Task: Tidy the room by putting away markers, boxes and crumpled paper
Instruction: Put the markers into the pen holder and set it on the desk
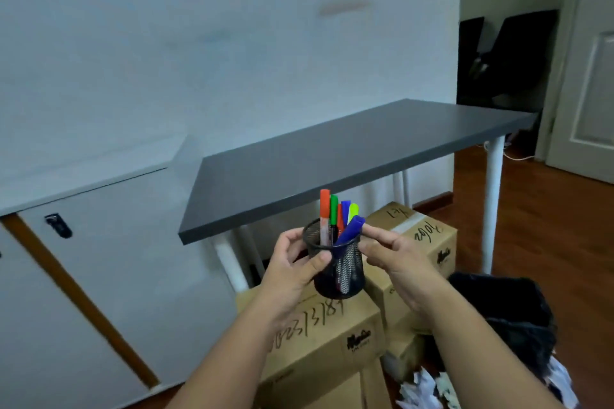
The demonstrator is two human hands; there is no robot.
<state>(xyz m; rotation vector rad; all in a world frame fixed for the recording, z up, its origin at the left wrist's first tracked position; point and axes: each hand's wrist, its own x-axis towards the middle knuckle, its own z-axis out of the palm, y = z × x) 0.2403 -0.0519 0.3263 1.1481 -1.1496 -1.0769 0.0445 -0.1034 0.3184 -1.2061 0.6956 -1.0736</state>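
The left hand (300,262) grips a black mesh cup (337,264), thumb curled across its near wall and fingers wrapped round the far left side, holding it in the air just in front of the near edge of the grey table (332,156). Standing in the cup, above the grip, are markers: an orange one (325,209) tallest at the left, then a green one (334,209), a red one (340,219), a blue cap (345,209) and a yellow-green one (353,211). A thicker blue marker (349,231) leans out to the right over the rim. The right hand (395,254) is at the cup's right side, forefinger reaching to the tip of that leaning marker and thumb near the cup wall; whether it pinches the marker or only touches it cannot be told. Below the grip are cardboard boxes (332,335) with handwritten numbers, one directly under the cup and another (422,239) behind the right hand. Lower right of the hands, a black bin (511,315) stands with crumpled paper (422,388) beside it on the wood floor.
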